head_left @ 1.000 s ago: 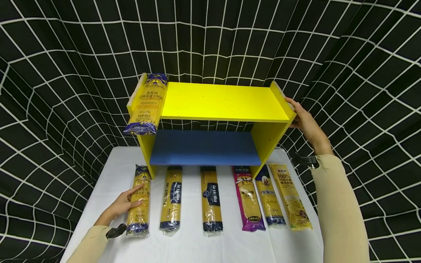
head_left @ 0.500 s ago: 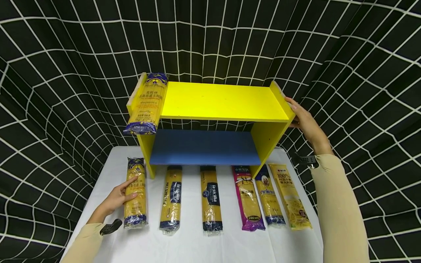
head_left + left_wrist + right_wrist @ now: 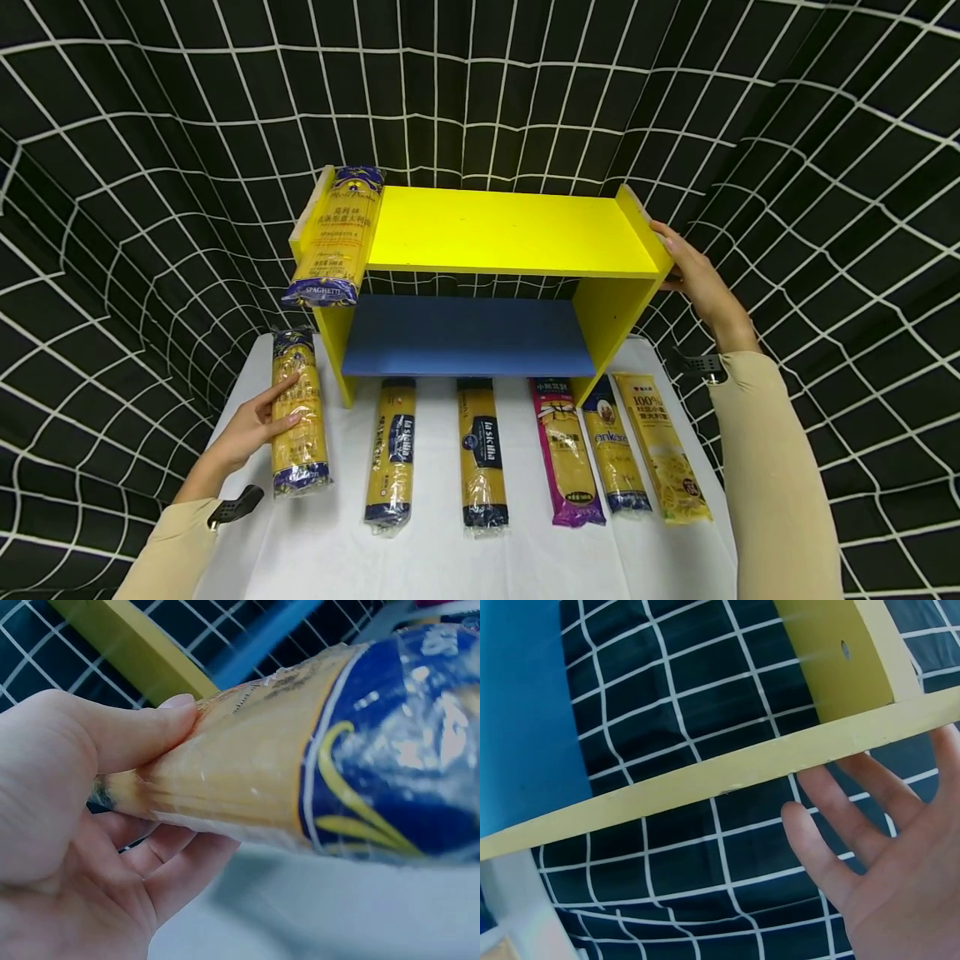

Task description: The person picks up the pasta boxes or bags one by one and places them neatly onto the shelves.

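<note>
My left hand [image 3: 243, 429] grips a spaghetti packet [image 3: 298, 408] by its middle, at the left of the shelf. In the left wrist view the thumb lies on top of the packet's clear film, fingers beneath, and its blue end [image 3: 390, 750] points right. The packet appears raised off the table. My right hand [image 3: 705, 279] touches the outer side of the yellow shelf's right panel [image 3: 633, 292]. In the right wrist view its fingers [image 3: 817, 847] are spread and fairly straight beside the panel edge. Another spaghetti packet [image 3: 337, 237] lies on the upper board's left end, overhanging the front.
The blue lower board [image 3: 465, 333] spans the shelf. On the white table [image 3: 435, 567] lie two la sicilia packets [image 3: 390, 467] [image 3: 482, 467], a pink-purple packet [image 3: 570, 467], a blue-ended packet [image 3: 618, 458] and a yellow packet [image 3: 663, 454]. Black gridded cloth [image 3: 510, 92] surrounds everything.
My left hand has carried the spaghetti packet up and to the left, away from the shelf's left leg. The right hand and the shelf have stayed in place.
</note>
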### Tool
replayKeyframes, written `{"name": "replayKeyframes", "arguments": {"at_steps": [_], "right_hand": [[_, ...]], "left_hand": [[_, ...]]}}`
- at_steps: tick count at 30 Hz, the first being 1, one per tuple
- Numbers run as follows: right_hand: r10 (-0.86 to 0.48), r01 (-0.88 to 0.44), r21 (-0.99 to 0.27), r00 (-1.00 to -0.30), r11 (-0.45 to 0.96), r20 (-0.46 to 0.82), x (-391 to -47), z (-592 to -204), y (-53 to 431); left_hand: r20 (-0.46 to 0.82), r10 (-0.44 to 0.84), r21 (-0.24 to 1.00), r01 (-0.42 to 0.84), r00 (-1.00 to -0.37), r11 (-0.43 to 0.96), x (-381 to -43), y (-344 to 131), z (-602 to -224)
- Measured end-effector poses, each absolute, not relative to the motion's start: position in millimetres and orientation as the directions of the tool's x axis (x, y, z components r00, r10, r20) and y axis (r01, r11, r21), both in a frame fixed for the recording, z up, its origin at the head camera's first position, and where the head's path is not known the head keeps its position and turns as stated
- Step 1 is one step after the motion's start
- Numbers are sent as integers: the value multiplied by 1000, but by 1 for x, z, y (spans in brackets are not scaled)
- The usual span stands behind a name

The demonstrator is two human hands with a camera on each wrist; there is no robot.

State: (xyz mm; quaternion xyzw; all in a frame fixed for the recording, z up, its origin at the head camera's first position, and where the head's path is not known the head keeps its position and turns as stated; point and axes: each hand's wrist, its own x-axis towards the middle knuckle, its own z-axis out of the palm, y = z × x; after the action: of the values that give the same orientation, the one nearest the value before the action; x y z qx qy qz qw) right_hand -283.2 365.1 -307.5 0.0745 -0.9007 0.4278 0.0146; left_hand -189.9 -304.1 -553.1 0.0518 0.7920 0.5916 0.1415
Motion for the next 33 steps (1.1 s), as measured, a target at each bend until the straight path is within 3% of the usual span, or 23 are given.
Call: {"name": "replayKeyframes", "arguments": {"at_steps": [22,33], "right_hand": [[-138,-148,-784,-987,603,80,-277,-302,361],[-133,-149,-785,-987,601,86,-276,-301,359]], "left_hand": [[-35,198,953,27,-980,302,-204,-297,-474],[56,210,982,91,-976,163,-216,-307,-430]]}}
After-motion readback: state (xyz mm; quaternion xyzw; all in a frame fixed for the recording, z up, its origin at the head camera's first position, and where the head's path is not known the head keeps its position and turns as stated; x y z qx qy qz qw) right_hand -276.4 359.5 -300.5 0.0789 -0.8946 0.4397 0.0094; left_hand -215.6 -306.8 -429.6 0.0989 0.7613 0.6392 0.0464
